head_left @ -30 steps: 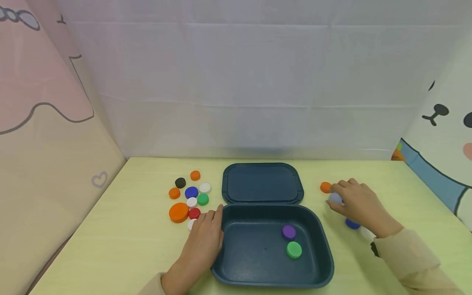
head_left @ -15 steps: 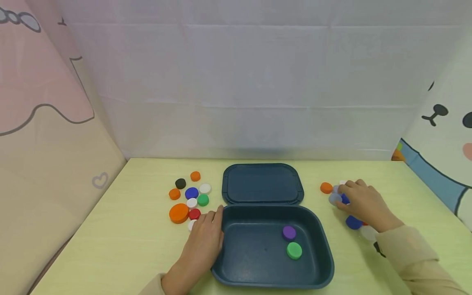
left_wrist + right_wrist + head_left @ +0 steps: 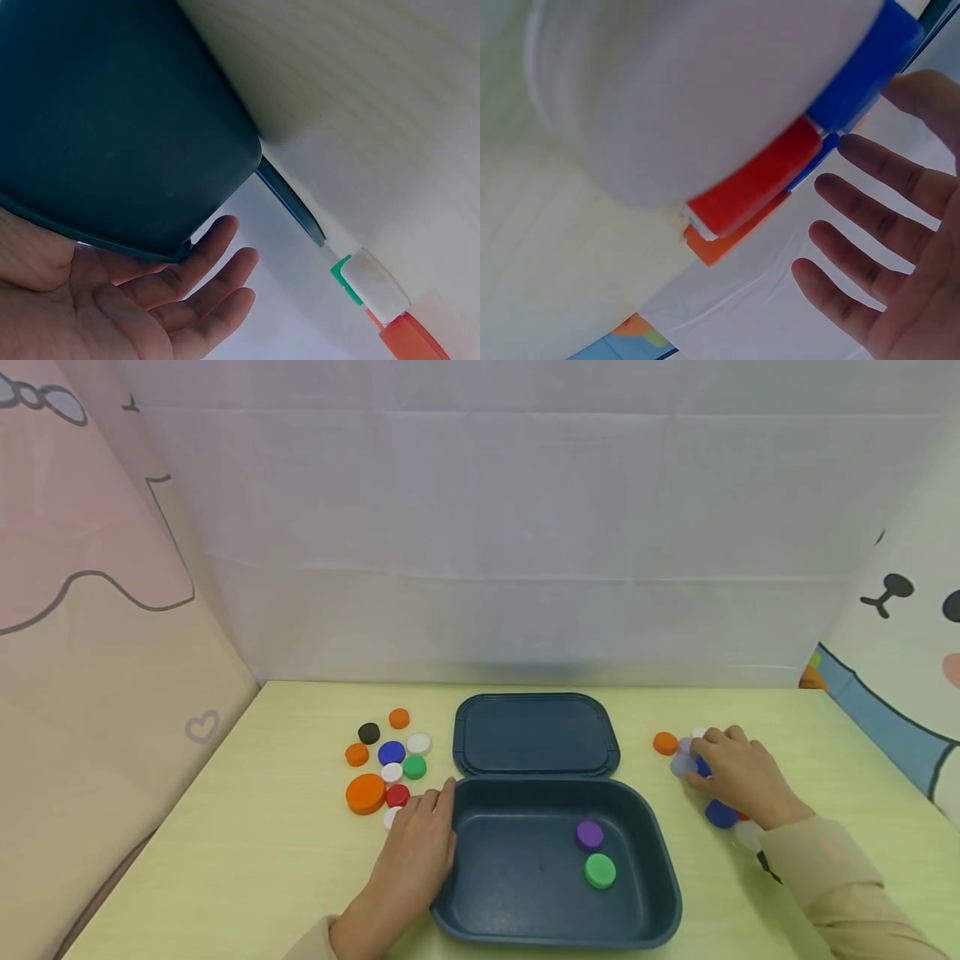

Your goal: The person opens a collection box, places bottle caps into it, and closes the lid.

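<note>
A dark teal plastic box (image 3: 517,918) stands at the front middle, with a purple bottle cap (image 3: 589,835) and a green bottle cap (image 3: 600,871) inside. My left hand (image 3: 416,843) holds its left rim, the other fingers loosely bent outside the wall in the left wrist view. My right hand (image 3: 738,777) hovers low over a cluster of caps on the right, fingers spread and apart from the thumb. Near its thumb and index finger lie a pale translucent cap (image 3: 682,766) and a blue cap (image 3: 703,767). Red cap (image 3: 757,180) and big white cap (image 3: 705,90) fill the right wrist view.
Behind the box lies its flat teal lid (image 3: 536,735). Left of the box are several caps, including a large orange one (image 3: 366,794), a black one (image 3: 369,733) and a green one (image 3: 414,767). An orange cap (image 3: 665,743) edges the right cluster.
My right hand has drawn slightly back to the right, so more of the pale, blue and white caps show around it. My left hand stays on the box rim.
</note>
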Demonstrator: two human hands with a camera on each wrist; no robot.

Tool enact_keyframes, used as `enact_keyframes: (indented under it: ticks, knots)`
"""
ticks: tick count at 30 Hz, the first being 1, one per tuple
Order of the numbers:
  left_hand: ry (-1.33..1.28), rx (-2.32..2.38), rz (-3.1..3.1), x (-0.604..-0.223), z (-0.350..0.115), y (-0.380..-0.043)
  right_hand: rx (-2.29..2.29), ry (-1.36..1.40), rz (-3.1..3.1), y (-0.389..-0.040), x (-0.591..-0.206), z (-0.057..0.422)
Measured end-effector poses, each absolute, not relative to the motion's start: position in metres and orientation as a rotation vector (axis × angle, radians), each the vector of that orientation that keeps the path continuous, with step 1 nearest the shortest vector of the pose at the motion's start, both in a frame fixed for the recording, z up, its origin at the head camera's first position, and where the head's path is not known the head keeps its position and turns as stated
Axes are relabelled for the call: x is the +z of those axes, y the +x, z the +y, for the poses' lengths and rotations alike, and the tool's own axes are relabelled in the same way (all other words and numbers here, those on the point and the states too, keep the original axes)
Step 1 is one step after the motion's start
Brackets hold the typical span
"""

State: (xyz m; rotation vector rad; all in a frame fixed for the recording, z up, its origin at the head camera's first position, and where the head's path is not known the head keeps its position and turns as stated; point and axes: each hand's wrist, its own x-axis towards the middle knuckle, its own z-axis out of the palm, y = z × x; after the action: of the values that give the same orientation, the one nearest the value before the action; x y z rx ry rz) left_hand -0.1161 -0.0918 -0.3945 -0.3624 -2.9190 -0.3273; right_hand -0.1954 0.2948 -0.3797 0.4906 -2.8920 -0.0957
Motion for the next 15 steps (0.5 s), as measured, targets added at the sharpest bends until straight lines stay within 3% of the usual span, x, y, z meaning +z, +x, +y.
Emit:
enact_keyframes:
  ticks: [15]
  knots:
    - [-0.359, -0.332, -2.928, -0.3949, -0.0915, -0.1167, -0.114, 0.478, -2.898, -0.1972, -0.3852, 0.2933]
